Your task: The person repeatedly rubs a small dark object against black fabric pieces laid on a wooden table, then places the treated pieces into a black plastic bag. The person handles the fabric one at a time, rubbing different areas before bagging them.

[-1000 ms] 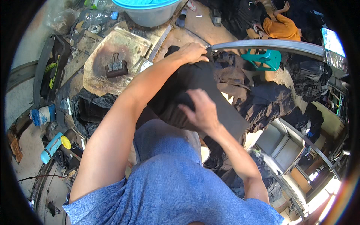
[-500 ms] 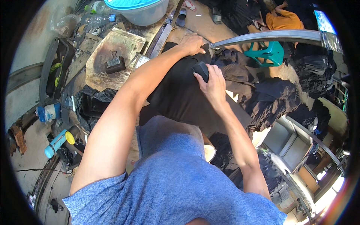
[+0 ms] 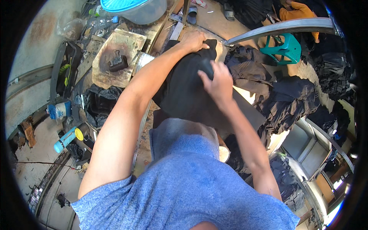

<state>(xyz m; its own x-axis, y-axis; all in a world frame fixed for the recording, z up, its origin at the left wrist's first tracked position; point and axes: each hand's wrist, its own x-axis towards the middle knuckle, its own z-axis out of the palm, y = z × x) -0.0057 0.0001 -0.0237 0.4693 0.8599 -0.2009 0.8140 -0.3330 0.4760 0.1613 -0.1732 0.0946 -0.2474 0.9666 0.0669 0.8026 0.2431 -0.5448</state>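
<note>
A black cloth [image 3: 184, 90] lies stretched out in front of me, running from my body to a far edge. At that far edge my left hand [image 3: 193, 41] is closed on the cloth, its fingers bent over the fabric and partly hidden. My right hand [image 3: 221, 83] grips a dark block [image 3: 206, 68] and holds it against or just over the cloth's right side. The block and fingertips are smeared by motion, so contact cannot be told. A similar black block with a metal binder clip [image 3: 118, 62] rests on a stained board [image 3: 102, 78] to the left.
Crumpled black cloths [image 3: 289, 96] are heaped on the right. A curved metal bar [image 3: 283, 28] spans the far right, near a green stool [image 3: 285, 49] and a person in orange [image 3: 297, 13]. A blue-lidded tub [image 3: 147, 13] stands far left; a blue bottle [image 3: 66, 141] lies nearer.
My right hand, with the dark block, has shifted slightly nearer along the cloth and is now blurred. My left hand stays at the far edge. The whole view has shifted a little.
</note>
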